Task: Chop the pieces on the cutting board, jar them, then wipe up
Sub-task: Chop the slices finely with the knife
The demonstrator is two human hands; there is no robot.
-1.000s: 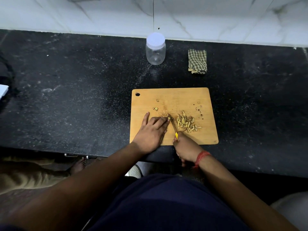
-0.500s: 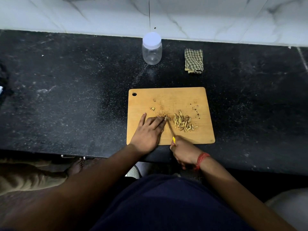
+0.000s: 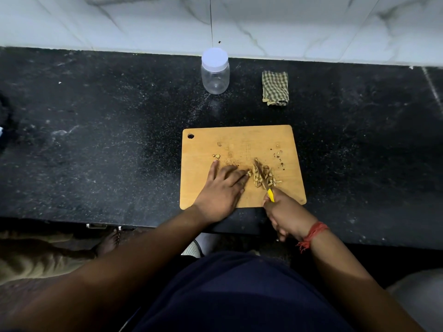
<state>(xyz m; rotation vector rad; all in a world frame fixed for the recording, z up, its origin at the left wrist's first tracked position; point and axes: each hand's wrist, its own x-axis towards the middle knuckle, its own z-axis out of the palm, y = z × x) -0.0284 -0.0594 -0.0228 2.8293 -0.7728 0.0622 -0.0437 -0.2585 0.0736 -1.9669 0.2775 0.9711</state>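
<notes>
A wooden cutting board [image 3: 239, 144] lies on the black counter. A small heap of chopped tan pieces [image 3: 266, 177] sits on its right half, with a few crumbs scattered around. My left hand [image 3: 221, 190] rests flat on the board, fingertips touching the heap's left side. My right hand [image 3: 285, 213] grips a yellow-handled knife [image 3: 262, 178] whose blade lies across the heap. A clear jar [image 3: 215, 71] with a white lid stands closed at the back. A folded checked cloth [image 3: 275, 88] lies to its right.
The black counter [image 3: 96, 140] runs the full width, backed by a white marble wall [image 3: 311, 25]. Its front edge is just below the board. A bare foot [image 3: 109, 240] of another person shows on the floor at lower left.
The knife blade has shifted right, from the heap's left edge to lying over the heap. My left hand stays flat on the board.
</notes>
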